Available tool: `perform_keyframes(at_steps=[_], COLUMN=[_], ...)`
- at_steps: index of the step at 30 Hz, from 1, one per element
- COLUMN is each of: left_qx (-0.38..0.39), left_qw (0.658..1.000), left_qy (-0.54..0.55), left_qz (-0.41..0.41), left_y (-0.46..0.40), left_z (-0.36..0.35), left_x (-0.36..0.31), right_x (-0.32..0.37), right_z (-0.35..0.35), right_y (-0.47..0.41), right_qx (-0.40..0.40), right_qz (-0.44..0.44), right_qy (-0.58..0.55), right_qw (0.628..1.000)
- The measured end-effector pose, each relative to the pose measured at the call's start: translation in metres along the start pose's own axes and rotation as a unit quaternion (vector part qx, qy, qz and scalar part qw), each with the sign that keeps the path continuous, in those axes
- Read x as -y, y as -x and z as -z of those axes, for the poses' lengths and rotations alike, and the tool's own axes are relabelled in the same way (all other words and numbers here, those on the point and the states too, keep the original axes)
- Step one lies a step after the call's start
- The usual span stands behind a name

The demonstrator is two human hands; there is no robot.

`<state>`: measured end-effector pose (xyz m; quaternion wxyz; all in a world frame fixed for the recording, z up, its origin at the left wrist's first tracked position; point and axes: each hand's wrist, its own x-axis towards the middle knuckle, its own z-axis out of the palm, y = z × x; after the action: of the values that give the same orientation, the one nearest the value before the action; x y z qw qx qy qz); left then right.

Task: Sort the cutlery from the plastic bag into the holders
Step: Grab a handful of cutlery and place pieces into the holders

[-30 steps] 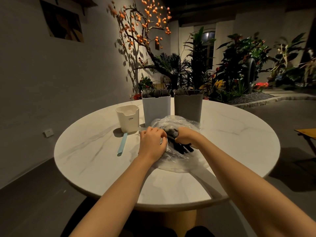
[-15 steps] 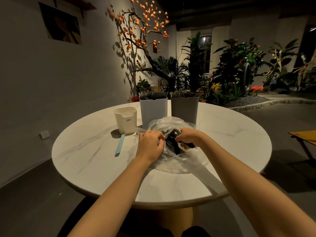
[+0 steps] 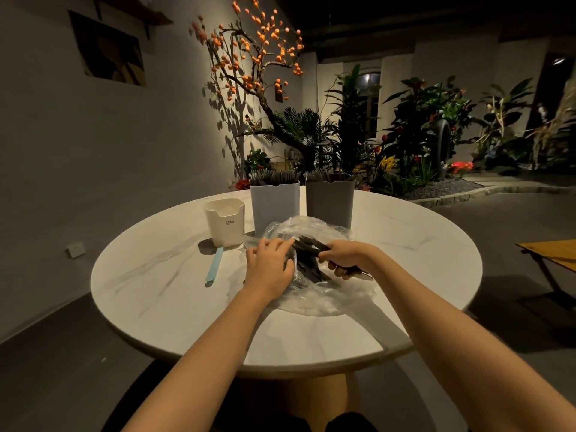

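The dark cutlery (image 3: pixel 307 260) lies heaped inside the clear plastic bag (image 3: pixel 314 294), between the two hands and a little beyond them. The right hand (image 3: pixel 344 258) has its fingers curled round a few dark pieces at the bag's mouth, their ends poking out toward the right wrist. The left hand (image 3: pixel 270 266) lies on the bag's left edge with fingers bent over the film; whether it pinches the plastic or only presses it down I cannot tell.

Risks, as I judge them: the pieces look alike in this dim light, so a mixed handful could go into the wrong holder. The thin bag may cling to the lifted pieces and drag the heap toward the near edge of the worktop (image 3: pixel 162 275) if the left hand lets go.

Just beyond the hands stand the white holder (image 3: pixel 275 204) and the grey holder (image 3: pixel 329 201), both already crowded with dark utensils, so a careless push could catch on what is there. Left of the left hand stands a cream holder (image 3: pixel 224 222), with a pale blue utensil (image 3: pixel 215 268) lying before it.
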<state>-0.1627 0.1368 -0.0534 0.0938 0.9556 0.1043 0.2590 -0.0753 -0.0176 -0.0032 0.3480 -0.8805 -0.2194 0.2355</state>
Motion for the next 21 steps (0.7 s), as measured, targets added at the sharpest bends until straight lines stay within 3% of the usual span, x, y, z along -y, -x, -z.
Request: perform_keyframes(at_steps=[9, 16, 21], left_qx=[0.026, -0.001, -0.029], left_qw=[0.998, 0.998, 0.997], left_qy=[-0.02, -0.003, 0.028], left_qz=[0.051, 0.059, 0.063], left_y=[-0.004, -0.003, -0.003], left_z=[-0.003, -0.002, 0.0], left_x=[0.003, 0.001, 0.001], right_x=[-0.015, -0.022, -0.028], right_z=[0.009, -0.004, -0.005], right_y=[0.008, 0.008, 0.012], right_qx=[0.028, -0.074, -0.112], right_qz=[0.056, 0.187, 0.215], right_qy=[0.068, 0.162, 0.179], right_qw=[0.996, 0.966, 0.953])
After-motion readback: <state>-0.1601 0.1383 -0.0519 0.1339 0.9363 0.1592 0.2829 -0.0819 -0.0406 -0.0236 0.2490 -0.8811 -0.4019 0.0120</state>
